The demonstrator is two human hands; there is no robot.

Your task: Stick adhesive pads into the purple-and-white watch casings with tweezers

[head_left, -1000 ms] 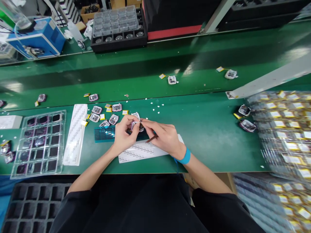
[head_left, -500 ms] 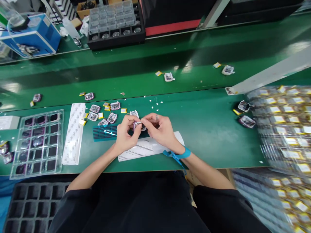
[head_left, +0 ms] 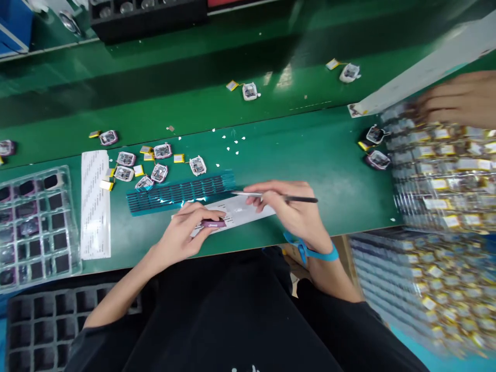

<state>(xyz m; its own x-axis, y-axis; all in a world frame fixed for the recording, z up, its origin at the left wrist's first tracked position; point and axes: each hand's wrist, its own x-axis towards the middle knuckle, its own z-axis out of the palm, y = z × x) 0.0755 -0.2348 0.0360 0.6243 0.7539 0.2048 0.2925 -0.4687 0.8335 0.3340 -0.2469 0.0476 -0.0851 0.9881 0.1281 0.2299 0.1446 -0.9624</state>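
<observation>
My left hand (head_left: pixel 189 227) grips a purple-rimmed watch case (head_left: pixel 213 223) on its edge, over a white printed strip (head_left: pixel 244 211) near the table's front edge. Between the fingers of my right hand (head_left: pixel 279 204) are dark-handled tweezers (head_left: pixel 300 199); their metal tip points left, at the right end of a teal sheet with dark strips (head_left: pixel 182 194). A blue band circles my right wrist. Behind the sheet lie several opened watch cases (head_left: pixel 163 151) with small yellow-edged batteries (head_left: pixel 179 158), and a white case (head_left: pixel 197 165) stands apart from them.
A clear compartment tray (head_left: pixel 73 222) and a white sheet (head_left: pixel 95 206) lie at the left. Stacked trays of batteries (head_left: pixel 442 181) fill the right side, with another person's hand (head_left: pixel 459 101) over them. A metal post (head_left: pixel 426 67) rises at the back right.
My hands have moved apart. The left one has kept the case and lowered it over the strip; the right one now has tweezers. The camera view has shifted, and another person's hand has appeared.
</observation>
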